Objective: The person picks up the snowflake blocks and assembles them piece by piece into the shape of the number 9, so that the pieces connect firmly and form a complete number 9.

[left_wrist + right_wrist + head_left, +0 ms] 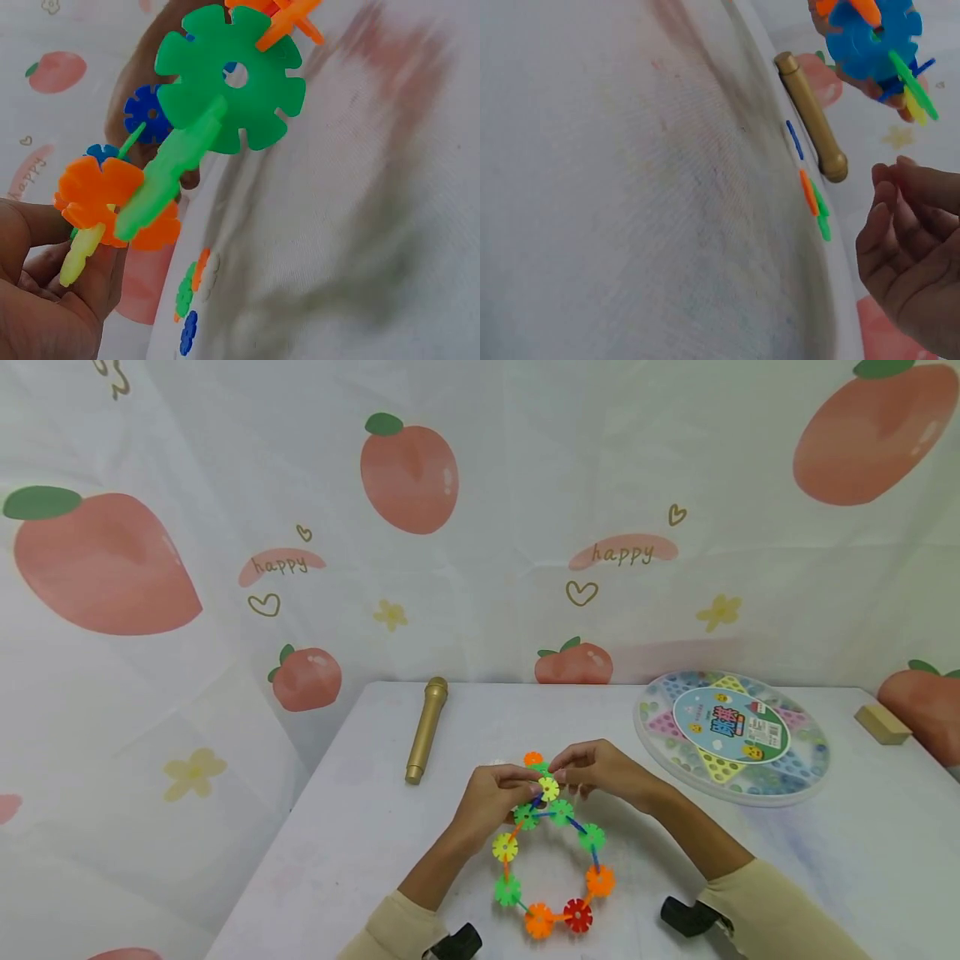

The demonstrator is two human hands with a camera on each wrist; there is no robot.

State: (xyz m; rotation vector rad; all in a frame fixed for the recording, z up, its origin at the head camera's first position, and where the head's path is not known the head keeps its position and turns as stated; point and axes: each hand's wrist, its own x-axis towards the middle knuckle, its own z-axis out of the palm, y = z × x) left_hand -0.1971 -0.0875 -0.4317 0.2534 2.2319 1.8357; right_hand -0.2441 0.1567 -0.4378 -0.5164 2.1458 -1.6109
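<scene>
Coloured plastic snowflake discs, slotted into one another, form a ring (601,881) in front of me, with a yellow disc (549,789) at its far end. My left hand (487,802) pinches the ring's far end near that yellow disc. In the left wrist view, orange discs (154,232) sit by its fingers and a large green disc (184,75) is closer to the camera. My right hand (603,772) is close by on the right. In the right wrist view, its fingers (907,240) curl loosely with nothing visible between them, apart from a blue disc (855,45).
A gold stick (427,731) with a knobbed end lies at the left back of the white table (360,860). A round packaged game board (810,756) and a wooden block (882,724) are at the right. Several loose discs (808,193) lie beyond the hands.
</scene>
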